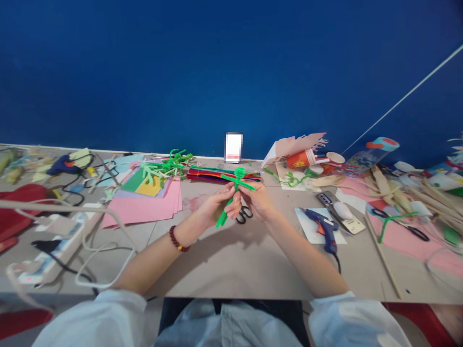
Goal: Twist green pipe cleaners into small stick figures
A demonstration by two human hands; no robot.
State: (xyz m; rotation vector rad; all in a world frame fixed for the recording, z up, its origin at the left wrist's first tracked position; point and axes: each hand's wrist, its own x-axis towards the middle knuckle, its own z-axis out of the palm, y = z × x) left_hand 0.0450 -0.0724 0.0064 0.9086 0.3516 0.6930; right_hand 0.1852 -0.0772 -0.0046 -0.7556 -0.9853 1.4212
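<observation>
Between my hands is a small figure of bright green pipe cleaners (239,174), with a rounded head, arms out to the sides and legs hanging down. My left hand (221,202) grips its body between thumb and fingers. With my right hand (259,200) I pinch it near the arm on the right side; the fingertips there are partly hidden. Just below and behind my hands lie black-handled scissors (244,216) on the table. Beyond them is a bundle of coloured pipe cleaners (202,175), mostly red and blue.
Left are pink paper sheets (141,207), twisted green pipe cleaners (170,166) and a power strip (60,250) with loose cables. A blue glue gun (323,225) and a wooden stick (383,258) lie right. An orange paper cup (302,159) rests at the back, before the blue wall.
</observation>
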